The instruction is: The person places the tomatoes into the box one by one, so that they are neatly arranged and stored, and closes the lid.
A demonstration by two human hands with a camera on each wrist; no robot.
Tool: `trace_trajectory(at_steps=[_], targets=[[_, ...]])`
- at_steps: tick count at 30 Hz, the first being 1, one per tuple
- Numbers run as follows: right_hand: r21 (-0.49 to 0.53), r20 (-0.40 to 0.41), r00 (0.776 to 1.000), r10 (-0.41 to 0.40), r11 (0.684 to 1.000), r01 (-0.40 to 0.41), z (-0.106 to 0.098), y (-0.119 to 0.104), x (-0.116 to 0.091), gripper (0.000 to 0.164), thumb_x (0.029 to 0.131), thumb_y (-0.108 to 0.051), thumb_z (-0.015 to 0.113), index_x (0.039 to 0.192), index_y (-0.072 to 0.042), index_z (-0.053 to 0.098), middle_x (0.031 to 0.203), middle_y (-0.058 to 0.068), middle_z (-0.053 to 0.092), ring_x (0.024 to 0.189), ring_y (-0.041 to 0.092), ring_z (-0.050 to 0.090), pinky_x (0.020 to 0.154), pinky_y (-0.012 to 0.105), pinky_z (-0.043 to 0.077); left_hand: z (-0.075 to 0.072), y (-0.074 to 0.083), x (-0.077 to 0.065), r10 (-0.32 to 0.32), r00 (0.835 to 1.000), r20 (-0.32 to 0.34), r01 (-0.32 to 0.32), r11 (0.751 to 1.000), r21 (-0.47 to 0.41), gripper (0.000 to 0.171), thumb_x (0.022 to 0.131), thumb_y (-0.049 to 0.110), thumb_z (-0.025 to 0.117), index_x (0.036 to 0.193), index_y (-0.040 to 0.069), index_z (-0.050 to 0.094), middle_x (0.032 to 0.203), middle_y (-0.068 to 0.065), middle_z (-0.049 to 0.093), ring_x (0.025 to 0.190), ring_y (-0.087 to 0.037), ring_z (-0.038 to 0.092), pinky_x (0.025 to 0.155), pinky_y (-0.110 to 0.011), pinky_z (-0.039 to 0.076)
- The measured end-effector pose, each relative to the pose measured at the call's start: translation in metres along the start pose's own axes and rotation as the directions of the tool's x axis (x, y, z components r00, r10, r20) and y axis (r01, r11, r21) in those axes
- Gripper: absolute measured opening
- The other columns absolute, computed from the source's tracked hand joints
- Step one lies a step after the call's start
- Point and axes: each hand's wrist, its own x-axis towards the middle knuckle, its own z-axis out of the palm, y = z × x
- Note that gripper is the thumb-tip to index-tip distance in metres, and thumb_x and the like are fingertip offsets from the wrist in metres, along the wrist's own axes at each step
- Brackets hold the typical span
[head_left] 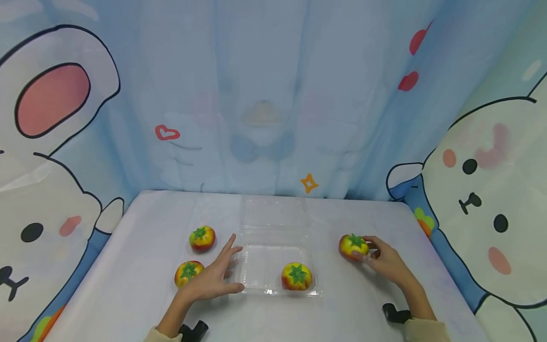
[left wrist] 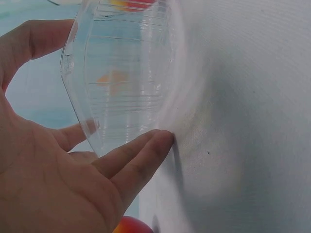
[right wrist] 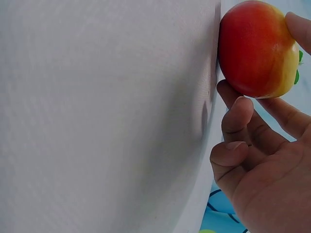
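In the head view my right hand (head_left: 386, 261) pinches a red-and-yellow toy fruit with a green star-shaped leaf top (head_left: 353, 247) between thumb and fingers, right of the box. The right wrist view shows this fruit (right wrist: 257, 48) close to the white cloth, with two fingers folded below it. My left hand (head_left: 213, 280) spreads its thumb and fingers along the left side of a clear plastic box (head_left: 260, 270), fingertips right at its wall (left wrist: 80, 102). Another such fruit (head_left: 297, 276) sits in the box's front right corner, leaf top up.
Two more fruits stand left of the box: one farther back (head_left: 202, 238), one (head_left: 188, 273) partly behind my left wrist. The box's clear lid (head_left: 273, 213) lies open toward the back. A blue curtain (head_left: 265, 95) hangs behind the white-covered table (head_left: 141, 247).
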Motion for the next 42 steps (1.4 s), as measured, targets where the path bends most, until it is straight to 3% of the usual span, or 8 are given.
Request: trace_trajectory(at_steps=[13,42], targets=[[-0.021,-0.035,0.999,0.005,1.0,-0.006,0.007,-0.003,-0.003,0.077,0.094,-0.052,0.075,0.148,-0.001,0.052,0.135,0.031,0.065,0.093,0.023,0.056,0.067,0.023,0.047,0.003,-0.001,-0.003,-0.004,1.0,0.003,0.004,1.0,-0.027,0.095,0.091,0.03,0.077,0.167,0.009,0.024,0.18,-0.011,-0.015,0.153,-0.052,0.04,0.116,-0.055,0.048],[-0.014,-0.123,0.984,-0.13,0.992,0.129,0.002,-0.072,-0.021,0.07,0.089,-0.047,0.083,0.142,-0.008,0.059,0.125,0.019,0.072,0.087,0.02,0.052,0.062,0.024,0.041,0.0,-0.001,-0.003,0.01,1.0,0.001,-0.01,0.999,-0.052,0.095,0.091,0.026,0.078,0.167,0.009,0.023,0.18,-0.01,-0.016,0.153,-0.054,0.038,0.117,-0.057,0.046]])
